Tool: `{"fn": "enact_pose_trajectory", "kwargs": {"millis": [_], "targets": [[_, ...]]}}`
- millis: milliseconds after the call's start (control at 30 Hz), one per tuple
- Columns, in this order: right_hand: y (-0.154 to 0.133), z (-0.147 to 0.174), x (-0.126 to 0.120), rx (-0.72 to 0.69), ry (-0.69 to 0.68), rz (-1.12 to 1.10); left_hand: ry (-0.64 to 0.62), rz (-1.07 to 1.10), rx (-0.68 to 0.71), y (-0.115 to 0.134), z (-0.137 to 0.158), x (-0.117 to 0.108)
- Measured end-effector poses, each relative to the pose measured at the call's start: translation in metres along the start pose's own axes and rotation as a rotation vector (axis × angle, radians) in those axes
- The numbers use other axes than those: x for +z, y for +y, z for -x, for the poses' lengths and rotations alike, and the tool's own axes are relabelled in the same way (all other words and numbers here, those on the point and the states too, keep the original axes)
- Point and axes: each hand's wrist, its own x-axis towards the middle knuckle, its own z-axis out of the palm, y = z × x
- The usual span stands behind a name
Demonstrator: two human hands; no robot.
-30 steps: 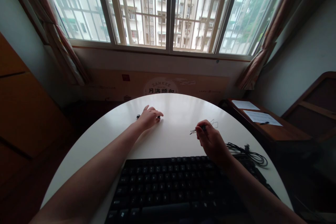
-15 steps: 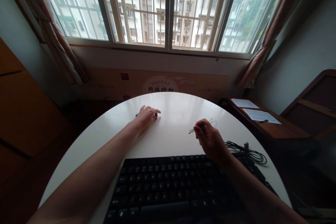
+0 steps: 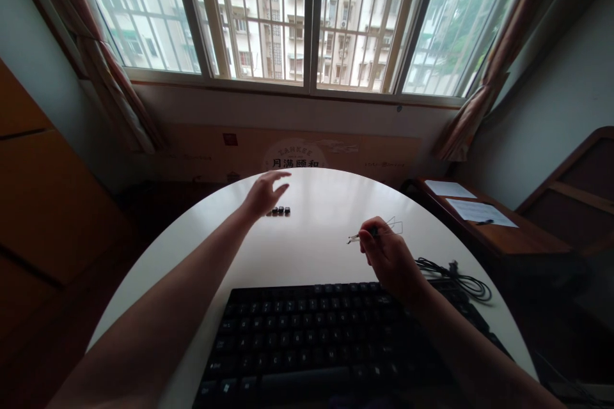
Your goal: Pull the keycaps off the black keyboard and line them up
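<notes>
The left hand [image 3: 263, 197] was open, fingers parted, near small black keycaps [image 3: 281, 211] lined up far left on the white desk [image 3: 316, 249]; the right hand [image 3: 385, 248] gripped a wire tool [image 3: 354, 238] beyond the keyboard [image 3: 297, 335].

The person's left arm [image 3: 192, 287] stretches far forward, its left hand [image 3: 263, 195] turned rightward with thumb and fingers parted, while the right arm [image 3: 465, 345] angles inward, nearer the body, its right hand [image 3: 382, 246] curled into a pinching grip.

Daylight from the window [image 3: 359, 25] glares off the tabletop [image 3: 311, 243]; elsewhere it is dim.
</notes>
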Motion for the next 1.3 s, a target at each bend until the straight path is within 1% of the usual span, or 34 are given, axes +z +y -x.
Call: {"fn": "enact_pose_trajectory", "kwargs": {"millis": [33, 67, 100, 133, 167, 233, 267, 333, 400, 467, 533, 600, 667, 800, 867, 967, 1100, 1200, 1300], "targets": [[-0.001, 0.001, 0.000, -0.009, -0.016, -0.017, 0.167, 0.120, -0.033, 0.011, -0.007, -0.009], [-0.002, 0.001, -0.001, -0.017, -0.039, -0.036, 0.306, 0.237, -0.076, 0.025, -0.014, -0.017], [-0.004, 0.002, -0.001, -0.022, -0.069, -0.058, 0.415, 0.337, -0.125, 0.040, -0.020, -0.024], [-0.006, 0.003, -0.001, -0.024, -0.102, -0.082, 0.469, 0.423, -0.162, 0.056, -0.023, -0.029], [-0.008, 0.005, 0.000, -0.022, -0.137, -0.111, 0.486, 0.502, -0.188, 0.073, -0.025, -0.033], [-0.012, 0.008, 0.002, -0.011, -0.206, -0.176, 0.443, 0.642, -0.228, 0.104, -0.022, -0.032], [-0.015, 0.010, 0.003, 0.000, -0.239, -0.207, 0.387, 0.708, -0.255, 0.117, -0.018, -0.027], [-0.018, 0.013, 0.008, 0.024, -0.308, -0.245, 0.236, 0.815, -0.320, 0.136, -0.006, -0.010], [-0.018, 0.017, 0.014, 0.044, -0.365, -0.255, 0.089, 0.877, -0.393, 0.145, 0.009, 0.014], [-0.015, 0.019, 0.020, 0.058, -0.390, -0.263, -0.048, 0.890, -0.455, 0.145, 0.023, 0.039], [-0.012, 0.021, 0.026, 0.077, -0.385, -0.285, -0.141, 0.853, -0.489, 0.140, 0.034, 0.061], [-0.009, 0.021, 0.031, 0.098, -0.381, -0.304, -0.208, 0.773, -0.461, 0.133, 0.042, 0.075], [-0.008, 0.021, 0.034, 0.117, -0.382, -0.308, -0.282, 0.704, -0.436, 0.126, 0.047, 0.083], [-0.007, 0.020, 0.039, 0.124, -0.364, -0.255, -0.409, 0.590, -0.399, 0.120, 0.050, 0.085], [-0.006, 0.019, 0.040, 0.125, -0.354, -0.227, -0.435, 0.514, -0.352, 0.119, 0.051, 0.085], [-0.007, 0.017, 0.040, 0.125, -0.372, -0.197, -0.438, 0.451, -0.311, 0.118, 0.051, 0.085], [-0.013, 0.016, 0.035, 0.075, -0.446, -0.103, -0.435, 0.476, -0.341, 0.115, 0.051, 0.087], [-0.019, 0.017, 0.033, 0.004, -0.483, -0.010, -0.458, 0.519, -0.387, 0.114, 0.051, 0.087], [-0.020, 0.020, 0.035, -0.081, -0.515, 0.060, -0.468, 0.540, -0.403, 0.113, 0.051, 0.087]]}}
